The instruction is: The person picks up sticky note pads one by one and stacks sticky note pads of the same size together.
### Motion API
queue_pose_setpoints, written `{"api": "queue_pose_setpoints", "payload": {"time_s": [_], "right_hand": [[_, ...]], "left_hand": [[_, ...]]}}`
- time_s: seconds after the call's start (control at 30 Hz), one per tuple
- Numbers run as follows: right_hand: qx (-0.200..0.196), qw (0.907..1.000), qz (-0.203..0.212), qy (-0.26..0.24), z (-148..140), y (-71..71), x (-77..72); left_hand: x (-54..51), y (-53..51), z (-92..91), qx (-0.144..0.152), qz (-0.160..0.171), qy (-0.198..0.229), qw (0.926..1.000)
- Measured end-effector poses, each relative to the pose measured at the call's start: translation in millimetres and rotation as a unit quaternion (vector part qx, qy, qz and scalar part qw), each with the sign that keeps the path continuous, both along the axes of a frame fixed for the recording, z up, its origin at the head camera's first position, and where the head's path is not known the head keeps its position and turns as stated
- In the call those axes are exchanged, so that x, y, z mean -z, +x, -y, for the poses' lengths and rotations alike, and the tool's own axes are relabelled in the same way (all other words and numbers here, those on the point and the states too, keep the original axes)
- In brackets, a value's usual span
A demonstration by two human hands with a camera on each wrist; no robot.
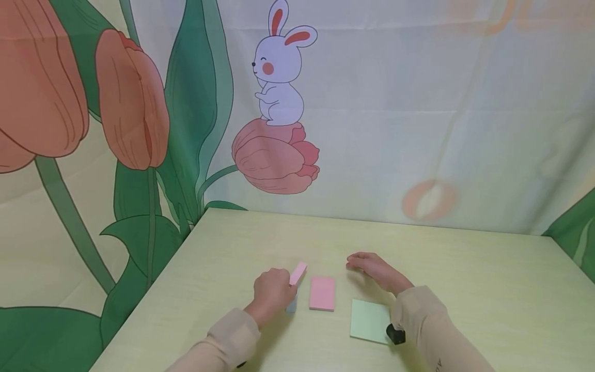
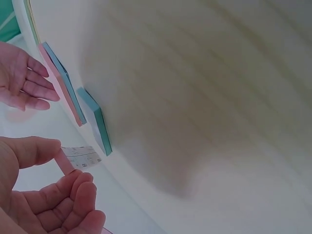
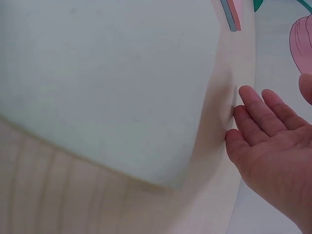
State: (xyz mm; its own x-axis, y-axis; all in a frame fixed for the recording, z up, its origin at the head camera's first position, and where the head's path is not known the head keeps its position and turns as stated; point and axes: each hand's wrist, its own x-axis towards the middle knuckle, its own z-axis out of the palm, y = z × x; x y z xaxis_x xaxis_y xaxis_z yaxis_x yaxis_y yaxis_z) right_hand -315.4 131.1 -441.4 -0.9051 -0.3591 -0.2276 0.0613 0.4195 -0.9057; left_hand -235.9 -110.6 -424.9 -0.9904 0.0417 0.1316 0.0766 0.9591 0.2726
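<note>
My left hand pinches a small pink sticky note pad between thumb and finger, holding it tilted above the table. In the left wrist view its underside shows a white printed label. Partly hidden below that hand lies a small blue sticky note pad. To its right is a larger pink sticky note pad, with a blue layer under it in the left wrist view. Holding nothing, my right hand hovers palm inward with fingers extended, beyond a square light green sticky note pad.
The pads lie on a pale wood-grain table. A printed cloth backdrop with tulips and a rabbit hangs behind and left of it. A black wrist device at the right sleeve overlaps the green pad's right edge.
</note>
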Motion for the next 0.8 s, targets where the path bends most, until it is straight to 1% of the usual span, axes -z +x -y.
{"api": "queue_pose_setpoints", "payload": {"time_s": [0.27, 0.4, 0.5, 0.7, 0.8], "right_hand": [[0.001, 1.0000, 0.000, 0.002, 0, -0.1, 0.8], [0.005, 1.0000, -0.001, 0.001, 0, -0.4, 1.5], [0.006, 1.0000, 0.001, -0.002, 0, -1.2, 2.0], [-0.001, 1.0000, -0.001, 0.002, 1, -0.5, 1.7], [-0.006, 1.0000, -0.001, 0.002, 1, 1.0, 0.3]], "left_hand": [[-0.6, 7.6, 1.3, -0.005, -0.010, -0.005, 0.9999], [0.8, 11.7, 2.4, 0.003, -0.014, -0.001, 0.9999], [2.7, 14.2, 3.1, 0.007, -0.017, -0.005, 0.9998], [3.8, 18.6, 4.3, 0.007, -0.027, -0.018, 0.9994], [3.6, 21.4, 4.6, 0.008, -0.027, -0.019, 0.9994]]}}
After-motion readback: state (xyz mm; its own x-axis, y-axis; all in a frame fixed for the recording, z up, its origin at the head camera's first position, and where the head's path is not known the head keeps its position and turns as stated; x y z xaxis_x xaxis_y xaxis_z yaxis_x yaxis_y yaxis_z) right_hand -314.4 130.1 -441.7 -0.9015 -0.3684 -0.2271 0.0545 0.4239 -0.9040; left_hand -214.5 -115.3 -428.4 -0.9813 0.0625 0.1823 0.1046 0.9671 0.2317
